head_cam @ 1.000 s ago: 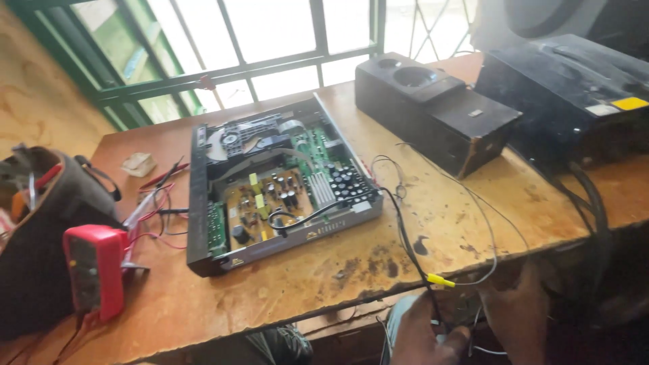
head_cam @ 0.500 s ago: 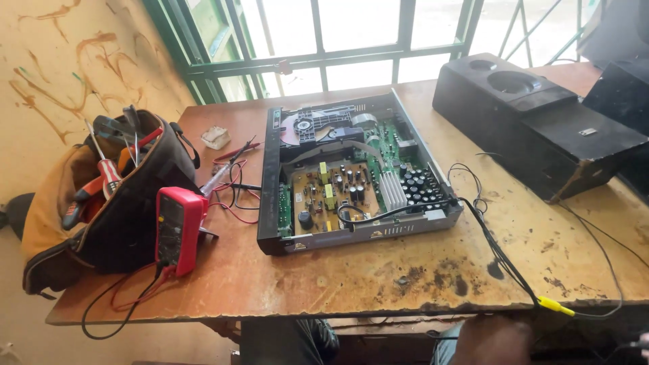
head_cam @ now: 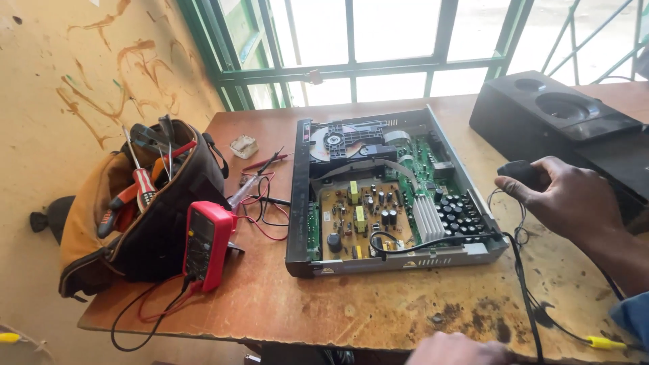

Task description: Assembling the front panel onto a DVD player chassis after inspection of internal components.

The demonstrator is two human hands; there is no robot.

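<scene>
Worn wooden table (head_cam: pixel 378 311) held everything; my right hand (head_cam: pixel 574 199) pinched a small, light black plug (head_cam: pixel 519 173); left hand (head_cam: pixel 460 351), mostly hidden, I couldn't tell.

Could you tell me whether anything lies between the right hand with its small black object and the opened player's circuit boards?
Nothing visible blocks it. The right hand holds a small black object just right of the opened disc player, whose cover is off. Only the chassis side wall and thin black wires lie between.

Repair workshop: tool bag (head_cam: pixel 145 203), multimeter (head_cam: pixel 206 245)
</scene>
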